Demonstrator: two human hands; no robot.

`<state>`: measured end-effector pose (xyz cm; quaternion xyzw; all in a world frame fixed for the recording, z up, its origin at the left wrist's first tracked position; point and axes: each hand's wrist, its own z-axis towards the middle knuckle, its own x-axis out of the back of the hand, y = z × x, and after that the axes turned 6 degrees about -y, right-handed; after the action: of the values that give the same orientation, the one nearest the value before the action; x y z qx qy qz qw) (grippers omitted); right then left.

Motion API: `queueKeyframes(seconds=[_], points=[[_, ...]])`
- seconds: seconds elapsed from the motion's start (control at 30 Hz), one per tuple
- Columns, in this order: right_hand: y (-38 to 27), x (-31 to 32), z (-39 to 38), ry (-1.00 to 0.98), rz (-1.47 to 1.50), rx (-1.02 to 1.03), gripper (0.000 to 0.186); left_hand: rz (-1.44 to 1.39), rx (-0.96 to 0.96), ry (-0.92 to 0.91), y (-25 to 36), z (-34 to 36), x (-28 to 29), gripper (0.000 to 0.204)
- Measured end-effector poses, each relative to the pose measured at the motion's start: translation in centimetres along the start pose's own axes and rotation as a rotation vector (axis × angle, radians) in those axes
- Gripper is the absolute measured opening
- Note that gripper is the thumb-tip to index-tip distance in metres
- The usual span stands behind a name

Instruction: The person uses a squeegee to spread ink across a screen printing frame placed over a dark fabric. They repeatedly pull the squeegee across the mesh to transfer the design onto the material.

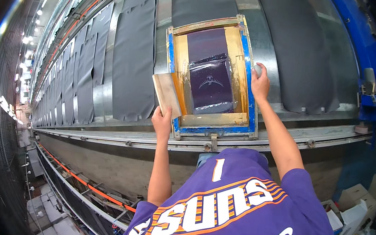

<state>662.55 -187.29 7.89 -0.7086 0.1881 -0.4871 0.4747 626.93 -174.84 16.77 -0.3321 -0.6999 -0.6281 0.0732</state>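
Currently purple shirt (234, 203) nearest, then table rail (185, 144). L hand (162, 123) grips squeegee (166, 95) by near end, tilted over L side of frame (214, 130). R hand (260, 84) closed round grey knob (257, 70) at frame's R side; can't tell if knob's attached. Purple ink (208, 97) within frame, w/ pale motif. Dk grey panels (134, 62) L, R & beyond.

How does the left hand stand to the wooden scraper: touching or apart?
Touching. The head view shows the left hand gripping the lower end of the wooden scraper, with no gap between them.
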Motion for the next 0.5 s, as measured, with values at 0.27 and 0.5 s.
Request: queueKeyframes(seconds=[0.27,0.5], points=[[0.6,-1.7,0.2,-0.034,0.085,0.019,0.035,0.57,-0.151,0.148,-2.6,-0.6,-4.0,0.028],[0.7,-2.0,-0.3,-0.009,0.062,0.048,0.035,0.698,-0.053,0.143,-3.0,0.8,-5.8,0.031]])
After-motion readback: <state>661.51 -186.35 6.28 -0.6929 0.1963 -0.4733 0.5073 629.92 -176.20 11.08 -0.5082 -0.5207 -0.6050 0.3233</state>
